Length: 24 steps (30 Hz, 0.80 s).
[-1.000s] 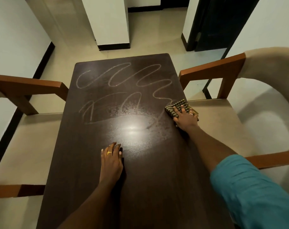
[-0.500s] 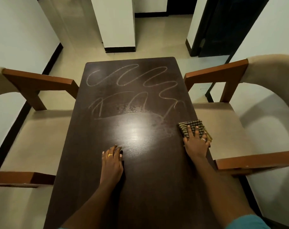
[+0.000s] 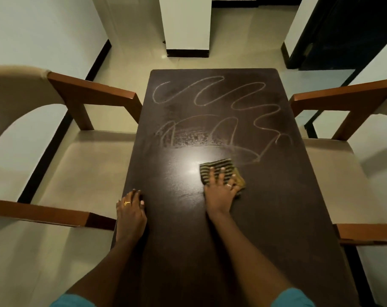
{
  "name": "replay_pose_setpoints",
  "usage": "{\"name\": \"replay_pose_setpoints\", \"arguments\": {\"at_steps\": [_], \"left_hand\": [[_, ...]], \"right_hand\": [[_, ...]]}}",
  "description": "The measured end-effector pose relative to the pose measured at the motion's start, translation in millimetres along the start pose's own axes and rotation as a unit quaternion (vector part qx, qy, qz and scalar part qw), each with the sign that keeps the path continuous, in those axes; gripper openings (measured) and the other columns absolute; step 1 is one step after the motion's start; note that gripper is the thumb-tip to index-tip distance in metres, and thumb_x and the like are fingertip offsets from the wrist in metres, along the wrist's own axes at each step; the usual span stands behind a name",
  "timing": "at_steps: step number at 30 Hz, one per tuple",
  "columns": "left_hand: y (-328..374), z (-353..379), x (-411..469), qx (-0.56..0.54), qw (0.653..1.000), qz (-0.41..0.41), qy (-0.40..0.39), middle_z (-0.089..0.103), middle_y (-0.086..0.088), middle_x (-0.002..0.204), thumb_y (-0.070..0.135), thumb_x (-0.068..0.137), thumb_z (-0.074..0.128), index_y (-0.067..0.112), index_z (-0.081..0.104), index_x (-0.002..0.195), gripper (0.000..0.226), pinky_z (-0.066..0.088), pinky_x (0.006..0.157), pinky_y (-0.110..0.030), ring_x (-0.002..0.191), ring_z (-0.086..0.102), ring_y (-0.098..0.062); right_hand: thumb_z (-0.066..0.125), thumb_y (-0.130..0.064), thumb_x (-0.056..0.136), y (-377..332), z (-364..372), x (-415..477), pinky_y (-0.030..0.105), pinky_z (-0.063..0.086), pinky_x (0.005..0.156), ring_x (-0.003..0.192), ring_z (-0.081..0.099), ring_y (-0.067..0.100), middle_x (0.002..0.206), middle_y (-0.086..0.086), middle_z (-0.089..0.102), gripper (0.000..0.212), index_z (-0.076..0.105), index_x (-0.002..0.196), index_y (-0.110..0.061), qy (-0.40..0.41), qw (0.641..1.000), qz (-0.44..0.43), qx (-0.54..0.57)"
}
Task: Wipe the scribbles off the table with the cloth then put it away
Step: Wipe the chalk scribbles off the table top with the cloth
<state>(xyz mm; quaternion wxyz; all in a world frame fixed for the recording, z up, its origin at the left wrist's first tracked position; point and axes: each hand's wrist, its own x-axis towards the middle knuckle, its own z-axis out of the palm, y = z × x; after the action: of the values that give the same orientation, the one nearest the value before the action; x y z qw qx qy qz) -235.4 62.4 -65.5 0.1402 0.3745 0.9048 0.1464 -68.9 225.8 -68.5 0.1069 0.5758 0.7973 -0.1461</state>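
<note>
No text, label, brand, number or sign can be read anywhere in the frame. The only marks are pale chalk-like scribbles (image 3: pixel 212 111) across the upper half of the dark table (image 3: pixel 276 207) at frame centre: looping, zigzag lines that form no letters or digits.

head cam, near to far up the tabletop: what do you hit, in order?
left hand flat near the table's left edge → right hand pressing the cloth → wiped glossy patch → smeared lower scribbles → intact looping scribbles → far table edge.
</note>
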Motion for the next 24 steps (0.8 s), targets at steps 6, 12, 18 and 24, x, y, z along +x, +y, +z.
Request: {"name": "replay_pose_setpoints", "arguments": {"at_steps": [6,12,18,24], "left_hand": [[4.6,-0.2,11.4,0.008,1.000,0.013,-0.013,0.040,-0.017,0.143,0.016,0.097,0.036,0.006,0.041,0.135,0.039,0.014,0.115,-0.047,0.135,0.032,-0.032],[27.2,4.9,22.1,-0.011,0.999,0.042,-0.010,0.037,-0.016,0.145,0.015,0.098,0.035,0.005,0.038,0.137,0.041,0.008,0.117,-0.045,0.138,0.028,-0.030],[30.2,7.7,28.5,-0.043,0.998,0.040,0.004,0.037,-0.018,0.145,0.014,0.097,0.036,0.004,0.039,0.136,0.040,0.009,0.117,-0.046,0.137,0.029,-0.031],[8.0,-4.5,37.8,-0.067,0.998,0.006,0.014,0.034,-0.016,0.147,0.016,0.098,0.035,0.006,0.037,0.138,0.041,0.021,0.115,-0.048,0.136,0.026,-0.033]], "right_hand": [[0.036,-0.045,0.096,-45.7,28.9,-44.8,0.062,0.000,0.112,0.144,0.003,0.044,0.160,0.008,0.006,0.064,0.007,0.151,-0.032,-0.056,0.978,-0.198,-0.034],[0.032,-0.045,0.097,30.0,4.3,-13.8,0.058,0.010,0.113,0.142,0.018,0.041,0.159,0.010,0.013,0.062,0.010,0.152,-0.027,-0.003,0.996,-0.076,-0.049],[0.029,-0.046,0.099,151.0,-32.3,28.5,0.058,0.015,0.113,0.142,0.016,0.043,0.160,0.008,0.010,0.060,0.009,0.152,-0.028,0.028,0.990,0.135,-0.013],[0.034,-0.038,0.099,151.9,-51.1,68.2,0.063,0.013,0.109,0.140,0.014,0.049,0.159,0.013,0.011,0.059,0.014,0.152,-0.022,0.037,0.972,0.229,0.050]]}}
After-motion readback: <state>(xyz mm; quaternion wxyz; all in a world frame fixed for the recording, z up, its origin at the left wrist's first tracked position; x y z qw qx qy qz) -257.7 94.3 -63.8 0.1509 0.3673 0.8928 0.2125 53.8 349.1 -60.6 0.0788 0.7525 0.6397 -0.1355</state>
